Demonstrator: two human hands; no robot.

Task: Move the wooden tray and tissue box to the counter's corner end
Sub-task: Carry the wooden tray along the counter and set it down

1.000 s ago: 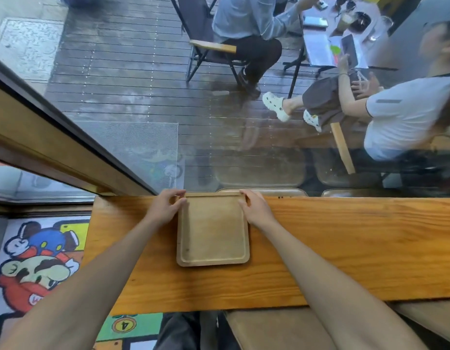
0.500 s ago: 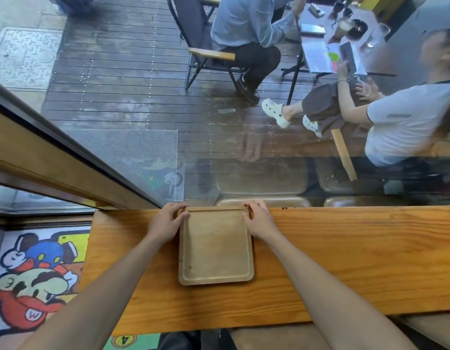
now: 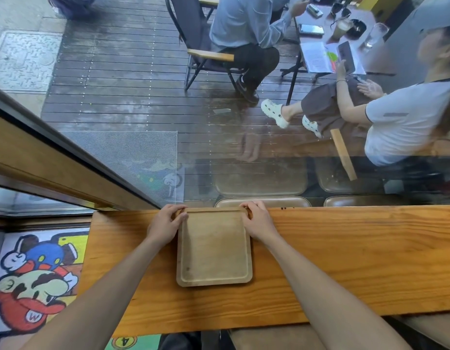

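A pale rectangular wooden tray (image 3: 214, 251) lies flat on the orange-brown wooden counter (image 3: 345, 261), its far edge against the window glass. My left hand (image 3: 164, 224) grips the tray's far left corner, fingers curled over the rim. On the far right corner my right hand (image 3: 256, 219) holds the rim the same way. The tray holds nothing. The counter's left end (image 3: 92, 248) is a short way left of the tray. No tissue box is in view.
A glass pane (image 3: 219, 147) rises straight from the counter's far edge. A wooden window frame (image 3: 54, 168) slants in at the left. Cushioned stools (image 3: 269, 339) stand under the counter's near edge. Beyond the glass, two people sit at a table on a deck.
The tray and both hands stay in the same place on the counter. Only my head has tilted a little, so the counter sits lower in view.
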